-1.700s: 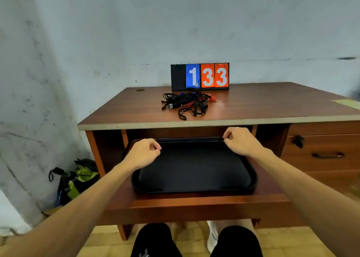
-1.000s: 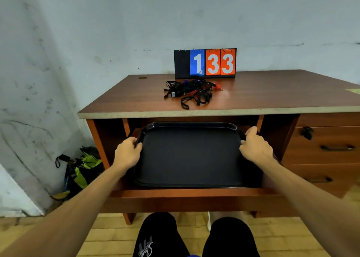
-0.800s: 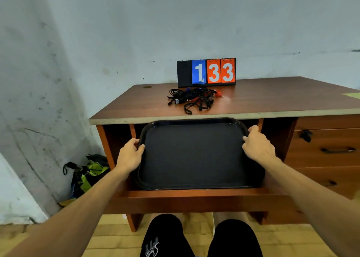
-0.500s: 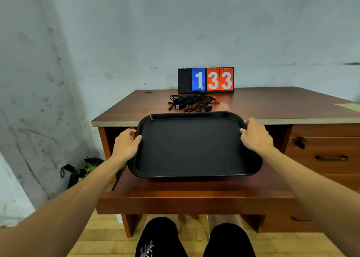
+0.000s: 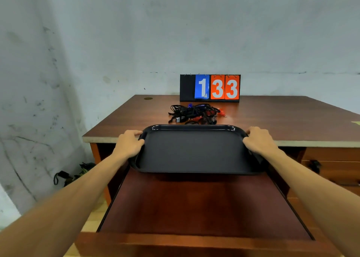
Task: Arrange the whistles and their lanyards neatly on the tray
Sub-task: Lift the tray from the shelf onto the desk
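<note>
L hand & R hand each grip a side rim of tray for balance, prob. to land it on desk by lanyard tangle.

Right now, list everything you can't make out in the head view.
- Pile of whistles and lanyards: tangled and small, near edge behind the far rim of the tray; whistle count unclear.
- Left hand and right hand: fingers beneath the tray hidden by it.
- Desk drawers: cut off by the right edge.
- Dark bag on the floor: dim, partly behind the left forearm.
</note>
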{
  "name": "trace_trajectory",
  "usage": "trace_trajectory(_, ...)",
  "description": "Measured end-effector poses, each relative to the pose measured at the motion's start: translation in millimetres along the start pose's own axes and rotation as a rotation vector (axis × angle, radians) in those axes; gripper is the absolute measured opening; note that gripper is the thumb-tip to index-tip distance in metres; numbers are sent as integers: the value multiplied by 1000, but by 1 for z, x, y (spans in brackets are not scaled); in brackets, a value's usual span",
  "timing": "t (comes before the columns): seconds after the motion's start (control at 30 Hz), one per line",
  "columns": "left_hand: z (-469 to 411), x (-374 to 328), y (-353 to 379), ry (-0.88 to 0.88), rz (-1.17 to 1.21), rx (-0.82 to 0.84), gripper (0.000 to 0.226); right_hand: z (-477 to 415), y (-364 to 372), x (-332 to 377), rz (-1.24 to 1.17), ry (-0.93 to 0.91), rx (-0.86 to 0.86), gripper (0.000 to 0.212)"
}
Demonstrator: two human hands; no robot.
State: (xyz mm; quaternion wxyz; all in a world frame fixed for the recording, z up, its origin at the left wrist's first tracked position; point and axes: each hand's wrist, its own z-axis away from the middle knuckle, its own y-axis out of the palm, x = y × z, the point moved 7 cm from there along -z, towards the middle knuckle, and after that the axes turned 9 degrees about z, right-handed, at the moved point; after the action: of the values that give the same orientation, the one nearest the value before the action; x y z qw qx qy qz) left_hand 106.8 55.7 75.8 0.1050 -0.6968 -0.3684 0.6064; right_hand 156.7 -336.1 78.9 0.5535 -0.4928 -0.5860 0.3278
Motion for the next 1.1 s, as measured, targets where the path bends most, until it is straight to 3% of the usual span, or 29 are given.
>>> trace_trajectory(0.4, -87, 1, 31, -21, -140, 33, 35, -78, 17, 14, 98, 23, 46, 27)
trace_trajectory(0.63, -127, 1, 53, -17, -331, 13, 37, -113, 24, 17, 179, 4, -9, 16)
trace_trajectory(1.1, -173, 4, 81, 37, -330, 139, 37, -157, 23, 33, 261, -42, -7, 6)
